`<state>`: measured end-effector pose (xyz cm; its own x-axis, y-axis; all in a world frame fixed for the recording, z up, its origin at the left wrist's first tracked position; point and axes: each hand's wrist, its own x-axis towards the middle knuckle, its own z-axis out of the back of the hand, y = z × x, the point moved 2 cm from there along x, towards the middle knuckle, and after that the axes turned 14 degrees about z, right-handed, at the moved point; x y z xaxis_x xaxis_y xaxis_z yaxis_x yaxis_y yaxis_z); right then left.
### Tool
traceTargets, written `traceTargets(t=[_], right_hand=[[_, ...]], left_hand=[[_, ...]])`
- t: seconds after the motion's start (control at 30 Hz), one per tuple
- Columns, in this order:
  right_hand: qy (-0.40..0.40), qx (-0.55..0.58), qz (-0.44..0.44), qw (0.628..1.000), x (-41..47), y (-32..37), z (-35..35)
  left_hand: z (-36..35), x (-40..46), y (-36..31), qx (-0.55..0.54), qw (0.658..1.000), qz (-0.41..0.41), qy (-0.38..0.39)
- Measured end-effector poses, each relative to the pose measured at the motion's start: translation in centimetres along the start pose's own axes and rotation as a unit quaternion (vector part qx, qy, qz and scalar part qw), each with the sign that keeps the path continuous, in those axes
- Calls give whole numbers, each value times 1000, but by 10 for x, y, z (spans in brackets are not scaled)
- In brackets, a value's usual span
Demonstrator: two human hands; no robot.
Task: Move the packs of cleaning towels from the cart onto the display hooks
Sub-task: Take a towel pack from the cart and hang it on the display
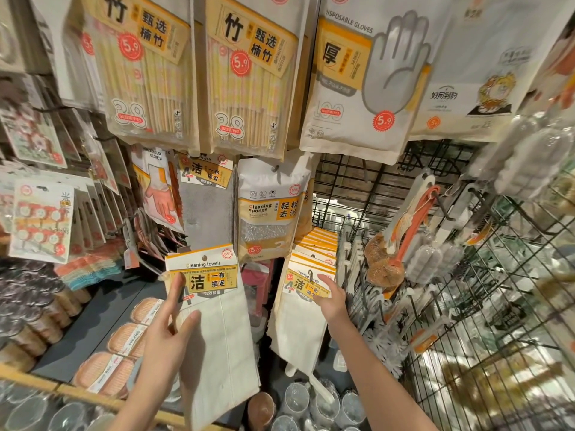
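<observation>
Upright, the pack of cleaning towels (214, 309) hangs lengthwise from the left hand (169, 334), header card up and cloth trailing down, just beside the hanging row of cleaning-towel packs (306, 275). Its hook is hidden behind the packs. The left hand pinches the pack's left edge, thumb in front. The right hand (331, 301), arm stretched forward, rests straight fingers on the front pack's header.

Two chopstick packs (146, 73) hang across the top of the frame, a disposable-glove pack (364, 88) to their right. A cleaning sponge pack (272, 209) hangs mid-frame. Brushes (401, 231), possibly bottle brushes, hang on the wire grid (466, 306) at right.
</observation>
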<state>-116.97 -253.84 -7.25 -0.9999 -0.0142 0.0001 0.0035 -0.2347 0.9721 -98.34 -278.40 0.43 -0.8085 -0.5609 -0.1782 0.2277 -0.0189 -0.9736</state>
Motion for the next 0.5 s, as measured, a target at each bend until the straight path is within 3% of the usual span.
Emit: traceTargets(t=[0.3, 0.5], right_hand=[[32, -40, -26, 998, 5, 7, -2], [2, -41, -17, 999, -3, 19, 1]], left_hand=[[-7, 2, 0, 0, 1000, -8, 12], [-12, 1, 2, -15, 999, 2, 29]])
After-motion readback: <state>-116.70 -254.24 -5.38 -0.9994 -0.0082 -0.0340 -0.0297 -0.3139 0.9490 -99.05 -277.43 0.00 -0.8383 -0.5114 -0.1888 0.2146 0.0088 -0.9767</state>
